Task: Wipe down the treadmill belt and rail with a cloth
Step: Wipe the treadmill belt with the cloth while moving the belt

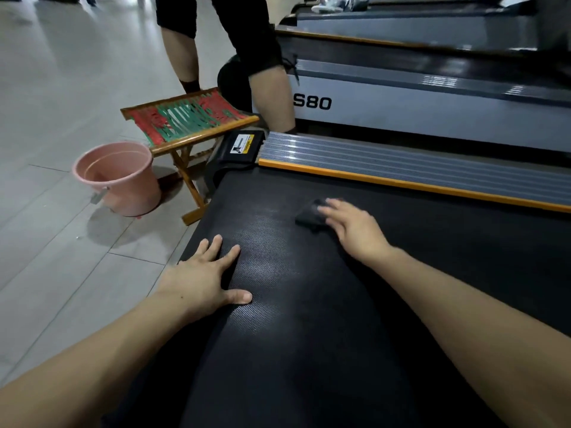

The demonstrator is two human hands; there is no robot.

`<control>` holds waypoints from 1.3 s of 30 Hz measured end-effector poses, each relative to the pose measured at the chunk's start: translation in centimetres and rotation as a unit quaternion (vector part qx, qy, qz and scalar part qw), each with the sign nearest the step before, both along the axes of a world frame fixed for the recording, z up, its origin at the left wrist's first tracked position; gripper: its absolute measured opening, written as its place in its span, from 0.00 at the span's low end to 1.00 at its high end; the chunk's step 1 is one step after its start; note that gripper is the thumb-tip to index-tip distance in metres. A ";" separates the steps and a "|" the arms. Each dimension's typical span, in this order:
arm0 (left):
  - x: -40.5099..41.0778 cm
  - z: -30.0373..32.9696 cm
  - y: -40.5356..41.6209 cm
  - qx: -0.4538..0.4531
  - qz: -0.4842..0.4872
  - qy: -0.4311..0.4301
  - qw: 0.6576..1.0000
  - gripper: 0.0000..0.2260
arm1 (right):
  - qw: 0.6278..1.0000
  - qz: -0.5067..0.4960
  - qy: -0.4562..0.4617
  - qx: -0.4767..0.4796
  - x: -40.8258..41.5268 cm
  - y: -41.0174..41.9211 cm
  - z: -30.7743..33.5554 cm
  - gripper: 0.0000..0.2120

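Far left: pale tiled floor (61,88), grout lines visible. On it, pink plastic bucket (119,177), upright, metal handle fitting on near side; contents not discernible. Just right of bucket, folding wooden stool (188,118) with woven red and green strap seat, legs crossed beneath, one foot just beside the treadmill's near-left corner.

Behind stool: legs of a second person (272,91) in dark shorts, standing between the stool and a neighbouring grey treadmill (432,109) marked "S80".

Lower left: left hand (204,279) flat on the left part of the black textured belt (293,335), palm down, fingers straight and slightly spread, thumb out to the right. Holding nothing. Forearm running in from bottom-left corner.

Centre: belt filling most of lower frame, surface dimpled, faint sheen near the left hand. At belt's far-left end, black plastic end cap (238,146) bearing a yellow and white label.

Right of centre: dark cloth (309,214), folded small, lying on the belt, near but apart from the far rail. Right hand (355,227) palm down with fingertips laid over the cloth's right edge, fingers extended and lightly spread, pressing it to the belt. Fingertips blurred.

Beyond, running to right edge: ribbed grey rail (401,168) edged with an orange strip along the belt side.
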State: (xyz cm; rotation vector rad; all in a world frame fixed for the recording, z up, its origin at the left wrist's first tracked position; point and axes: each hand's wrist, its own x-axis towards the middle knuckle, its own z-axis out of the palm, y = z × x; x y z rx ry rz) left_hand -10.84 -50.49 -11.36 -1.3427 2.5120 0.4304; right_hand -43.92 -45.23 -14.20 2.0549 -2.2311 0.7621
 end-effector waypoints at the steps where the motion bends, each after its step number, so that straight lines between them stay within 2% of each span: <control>1: 0.0 0.0 0.0 0.002 0.001 -0.001 1.000 0.49 | 0.998 -0.055 -0.015 0.018 -0.2 -1.2 0.2 0.15; 2: 0.1 0.1 -0.1 0.002 0.001 -0.003 1.000 0.49 | 0.996 -0.081 -0.016 0.024 0.2 -1.4 0.3 0.15; 4: 0.1 0.1 -0.1 -0.005 -0.004 -0.005 1.000 0.49 | 0.999 -0.042 -0.017 0.009 1.6 0.4 0.2 0.15; 6: 0.3 0.0 -0.1 -0.014 -0.009 -0.006 1.000 0.49 | 0.997 0.081 -0.015 -0.002 4.3 5.1 0.2 0.15; 8: 0.4 -0.2 0.0 -0.024 -0.017 -0.014 0.999 0.48 | 0.977 0.212 -0.011 0.025 6.9 10.2 -0.4 0.14; 11: 0.4 -0.6 -0.1 -0.032 -0.017 -0.015 0.999 0.48 | 0.951 0.307 0.008 0.022 5.7 9.8 -0.2 0.13; 13: 0.5 -0.7 -0.2 -0.029 -0.012 -0.009 0.999 0.48 | 0.971 0.236 0.028 0.006 2.5 4.6 -0.4 0.13; 15: 0.5 -0.6 -0.2 -0.023 -0.006 -0.010 1.000 0.48 | 0.997 0.071 0.016 -0.001 -0.7 -1.0 0.4 0.15; 16: 0.5 -0.6 -0.2 -0.021 -0.004 -0.011 1.000 0.48 | 1.000 -0.011 0.001 0.016 -1.5 -3.0 0.6 0.15; 18: 0.4 -0.5 -0.1 -0.023 -0.003 -0.010 1.000 0.48 | 0.996 -0.078 0.013 0.034 -1.1 -4.4 0.5 0.16; 21: 0.4 -0.3 -0.1 -0.024 -0.006 -0.012 1.000 0.48 | 0.999 -0.028 0.018 -0.006 1.6 -2.0 0.3 0.14; 23: 0.5 -0.5 -0.3 -0.027 -0.017 -0.007 0.999 0.50 | 0.997 0.073 0.007 -0.021 4.4 1.9 0.1 0.14; 25: 1.0 -0.1 -0.7 -0.029 -0.036 -0.003 0.999 0.51 | 0.981 0.193 -0.010 0.003 7.6 6.1 -0.1 0.14; 27: 1.9 0.5 -1.6 -0.017 -0.055 -0.002 0.998 0.45 | 0.961 0.275 -0.018 0.007 8.2 7.3 -0.2 0.13; 29: 2.8 1.1 -2.7 -0.008 -0.059 0.007 0.998 0.39 | 0.967 0.254 -0.006 0.010 6.4 4.5 -0.4 0.14; 32: 3.2 1.0 -3.0 0.008 -0.055 0.014 0.998 0.38 | 0.999 0.048 -0.004 0.003 2.3 -3.7 0.4 0.15; 34: 2.9 0.6 -2.5 -0.001 -0.065 0.018 0.998 0.39 | 0.999 -0.046 -0.005 0.027 1.6 -6.7 0.6 0.16; 37: 2.8 0.3 -2.0 -0.003 -0.067 0.035 0.997 0.40 | 0.998 -0.065 0.006 0.016 3.9 -5.4 0.2 0.16; 39: 3.1 -0.1 -2.0 -0.001 -0.063 0.052 0.997 0.40 | 0.999 0.027 0.001 -0.017 6.7 -1.6 -0.3 0.15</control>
